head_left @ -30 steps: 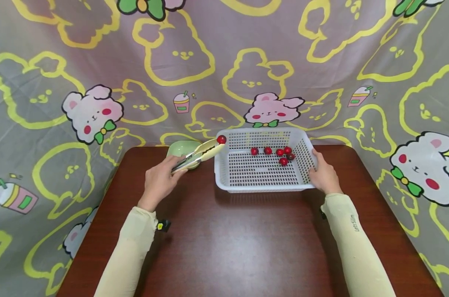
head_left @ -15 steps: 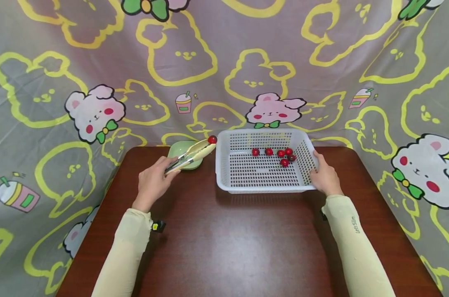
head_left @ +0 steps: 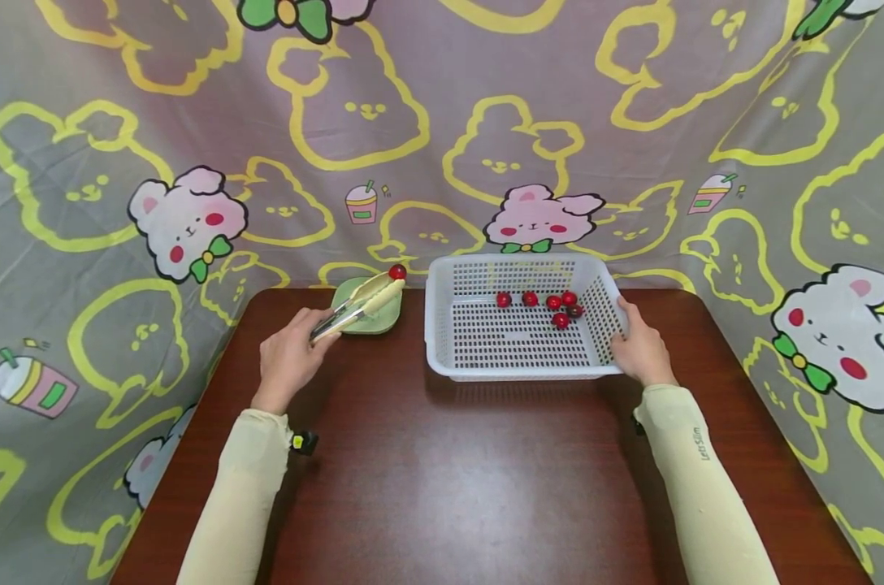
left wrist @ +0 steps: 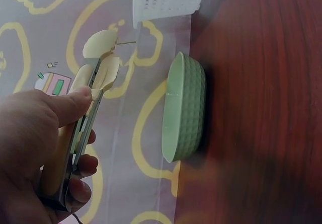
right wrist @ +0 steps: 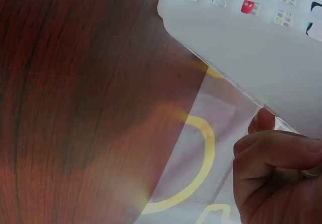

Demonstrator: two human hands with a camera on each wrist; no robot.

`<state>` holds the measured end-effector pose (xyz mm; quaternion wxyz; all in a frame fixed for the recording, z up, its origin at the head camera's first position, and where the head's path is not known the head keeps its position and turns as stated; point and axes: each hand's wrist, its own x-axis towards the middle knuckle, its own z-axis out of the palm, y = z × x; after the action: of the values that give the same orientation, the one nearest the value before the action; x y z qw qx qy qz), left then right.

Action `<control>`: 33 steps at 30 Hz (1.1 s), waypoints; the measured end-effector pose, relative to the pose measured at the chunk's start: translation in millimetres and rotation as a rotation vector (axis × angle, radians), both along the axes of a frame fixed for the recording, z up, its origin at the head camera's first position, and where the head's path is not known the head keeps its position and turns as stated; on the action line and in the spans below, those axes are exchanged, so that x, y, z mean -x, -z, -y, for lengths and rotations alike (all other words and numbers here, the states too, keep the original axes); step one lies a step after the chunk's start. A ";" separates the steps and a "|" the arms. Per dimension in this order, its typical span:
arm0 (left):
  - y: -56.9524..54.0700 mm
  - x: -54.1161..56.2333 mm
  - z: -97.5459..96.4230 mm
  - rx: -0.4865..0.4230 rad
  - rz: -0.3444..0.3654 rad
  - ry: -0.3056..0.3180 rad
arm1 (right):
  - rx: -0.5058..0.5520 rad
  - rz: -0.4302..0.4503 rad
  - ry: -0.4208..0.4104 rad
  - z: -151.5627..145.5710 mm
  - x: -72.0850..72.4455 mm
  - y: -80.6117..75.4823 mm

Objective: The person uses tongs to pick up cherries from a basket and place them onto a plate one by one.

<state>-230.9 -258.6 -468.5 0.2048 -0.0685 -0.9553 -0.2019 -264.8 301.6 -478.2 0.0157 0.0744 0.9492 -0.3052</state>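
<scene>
While the left hand [head_left: 290, 357] clamps its fingers round tongs [head_left: 357, 309], one cherry [head_left: 397, 272] in their grip is clear of the perforated basket [head_left: 515, 373], near the green bowl [left wrist: 192, 108] left of centre, apparently unreleased; six cherries [head_left: 553, 302] seem left inside, the right hand [head_left: 641, 349] gripping the basket's right side.

The right hand [right wrist: 274, 166] grips the white basket [right wrist: 256, 50] at its edge; left lies the wooden table [right wrist: 85, 103], patterned cloth [right wrist: 221, 153] beyond.

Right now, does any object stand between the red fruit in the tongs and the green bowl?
Nothing visible does. The tongs in the left hand hold the red fruit near the green bowl, and the white basket is off to the right.
</scene>
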 end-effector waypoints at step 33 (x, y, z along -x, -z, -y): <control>17.7 29.9 16.2 0.020 0.171 -0.058 | -0.032 -0.054 -0.026 -1.5 -1.0 0.6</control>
<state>-260.8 -274.8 -486.1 0.1277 -0.0254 -0.9728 -0.1916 -263.8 303.1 -478.8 -0.0072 0.0539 0.9550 -0.2915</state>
